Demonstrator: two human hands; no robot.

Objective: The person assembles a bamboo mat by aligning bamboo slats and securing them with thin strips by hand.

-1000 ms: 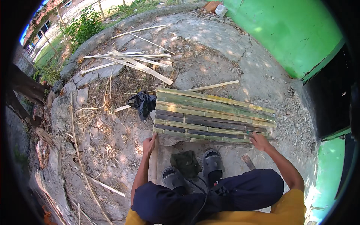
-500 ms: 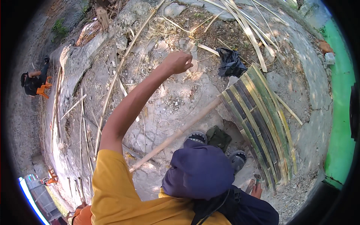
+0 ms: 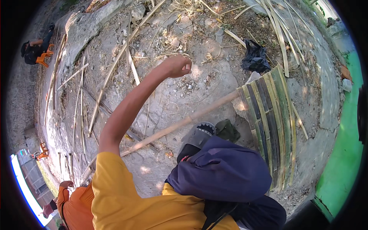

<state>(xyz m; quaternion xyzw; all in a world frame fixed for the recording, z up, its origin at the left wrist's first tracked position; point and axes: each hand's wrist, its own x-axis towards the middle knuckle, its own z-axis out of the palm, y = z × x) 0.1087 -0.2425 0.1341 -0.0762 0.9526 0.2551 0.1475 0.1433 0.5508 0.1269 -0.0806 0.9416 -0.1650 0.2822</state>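
- Panel of bamboo slats [image 3: 273,119] lies on the ground to the right of my left hand [image 3: 178,66], lower in my view and well apart from it.
- Its long axis runs away from me, up my view, with a slight lean; the slats sit side by side along that line, green, yellowish and dark ones mixed.
- My left arm reaches out ahead, its forearm [image 3: 132,101] slanting up toward the right, across the panel's direction rather than in line with it.
- The fingers of that hand curl toward the palm and I see nothing in them; I cannot tell how tightly they are closed.
- My right hand is out of view, so I cannot tell what it holds, or which of my two hands is nearer the panel.
- My dark blue trouser leg [image 3: 226,172] overlaps the panel's near left side in my view.
- A tan pole [image 3: 165,131] slants up from lower left to the panel's far left corner; whether it passes underneath, I cannot tell.
- Just beyond the panel's far end sits a black plastic bag [image 3: 255,57], and a dark green cloth [image 3: 227,131] lies near its left edge.
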